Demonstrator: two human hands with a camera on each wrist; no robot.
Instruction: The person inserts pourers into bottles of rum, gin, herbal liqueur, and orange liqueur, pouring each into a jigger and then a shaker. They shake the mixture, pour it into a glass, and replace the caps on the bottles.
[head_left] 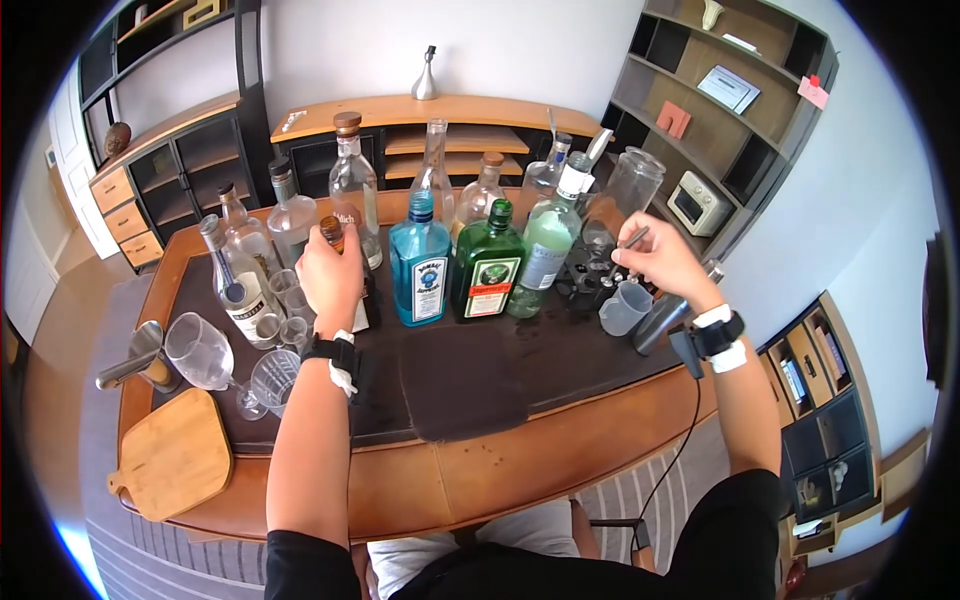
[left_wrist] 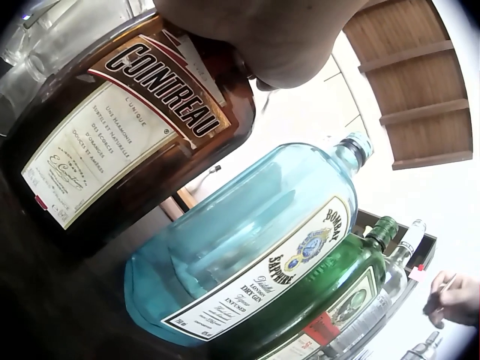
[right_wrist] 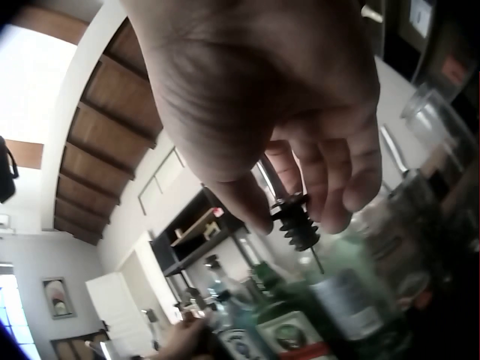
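My left hand (head_left: 330, 278) grips the upper part of a brown Cointreau bottle (left_wrist: 112, 150), its label showing in the left wrist view. The bottle's dark neck top (head_left: 331, 229) pokes out above that hand. Between thumb and fingers, my right hand (head_left: 655, 258) pinches a bottle pourer (right_wrist: 298, 227) with a metal spout and black ribbed stopper, stopper end down. Right of the Cointreau stand a blue Bombay Sapphire bottle (head_left: 420, 262), a green Jägermeister bottle (head_left: 487, 268) and a pale green bottle (head_left: 546, 255). Below the right hand is a translucent plastic cup (head_left: 626, 308).
Several clear bottles (head_left: 292, 218) line the back and left of the dark tabletop. Stemmed and cut glasses (head_left: 275, 380) crowd the left side, near a wooden board (head_left: 175, 455). A dark mat (head_left: 465, 385) lies in front. At the right lies a metal cylinder (head_left: 660, 322).
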